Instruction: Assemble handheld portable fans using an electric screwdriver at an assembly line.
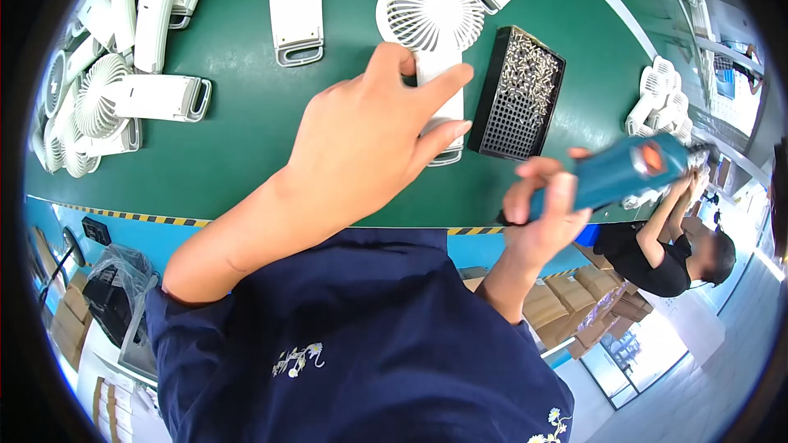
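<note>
Left hand (353, 135) over slatted fan (433, 8); right hand (543, 213) grips cylindrical driver (616, 174).

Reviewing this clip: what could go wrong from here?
The tray of loose screws is open; a knock from the nearby right hand or its power tool might scatter them. The left hand reaches over a white fan, so its fingers could get nicked if the tool came down there.

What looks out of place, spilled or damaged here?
No damage or spill stands out: the small screws sit inside the black tray. The white fans at left merely look untidy, heaped at differing angles.
</note>
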`<state>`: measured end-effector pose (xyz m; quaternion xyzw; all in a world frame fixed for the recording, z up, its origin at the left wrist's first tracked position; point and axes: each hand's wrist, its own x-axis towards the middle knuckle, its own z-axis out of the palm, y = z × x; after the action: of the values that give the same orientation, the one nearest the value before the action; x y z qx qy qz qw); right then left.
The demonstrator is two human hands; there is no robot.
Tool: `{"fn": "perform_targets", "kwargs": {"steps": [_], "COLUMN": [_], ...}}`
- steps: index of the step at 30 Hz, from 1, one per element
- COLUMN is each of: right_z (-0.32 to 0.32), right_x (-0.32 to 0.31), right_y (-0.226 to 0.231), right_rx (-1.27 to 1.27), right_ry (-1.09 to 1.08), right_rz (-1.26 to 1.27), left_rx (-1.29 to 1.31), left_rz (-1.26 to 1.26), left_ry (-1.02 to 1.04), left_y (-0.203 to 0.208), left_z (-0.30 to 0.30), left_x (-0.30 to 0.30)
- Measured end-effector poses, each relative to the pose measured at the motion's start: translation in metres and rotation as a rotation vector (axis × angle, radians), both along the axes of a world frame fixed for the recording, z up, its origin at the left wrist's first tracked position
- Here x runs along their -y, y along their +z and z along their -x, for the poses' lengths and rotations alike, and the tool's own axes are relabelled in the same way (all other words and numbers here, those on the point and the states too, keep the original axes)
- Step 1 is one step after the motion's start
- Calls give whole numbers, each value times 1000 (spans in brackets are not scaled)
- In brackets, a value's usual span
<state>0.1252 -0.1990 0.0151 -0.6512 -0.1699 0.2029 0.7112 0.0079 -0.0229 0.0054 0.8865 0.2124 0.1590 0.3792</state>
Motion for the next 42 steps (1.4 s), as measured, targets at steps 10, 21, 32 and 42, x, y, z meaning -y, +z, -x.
{"fn": "perform_targets", "kwargs": {"steps": [10, 21, 32, 42], "right_z": [45, 69, 75, 77], "right_x": [1, -13, -12, -6], "right_y": [-16, -8, 6, -12], "right_rx": [46, 121, 426, -265], "right_ry": [66, 206, 255, 123], "right_rz": [334, 79, 306, -18], "left_rx": [228, 956, 852, 804], "left_rz": [783, 1138, 1521, 1423], "left_ry": [30, 186, 271, 298], "left_y": [-5, -18, -3, -18], "left_z": [3, 18, 15, 13], "left_x": [10, 54, 26, 44]}}
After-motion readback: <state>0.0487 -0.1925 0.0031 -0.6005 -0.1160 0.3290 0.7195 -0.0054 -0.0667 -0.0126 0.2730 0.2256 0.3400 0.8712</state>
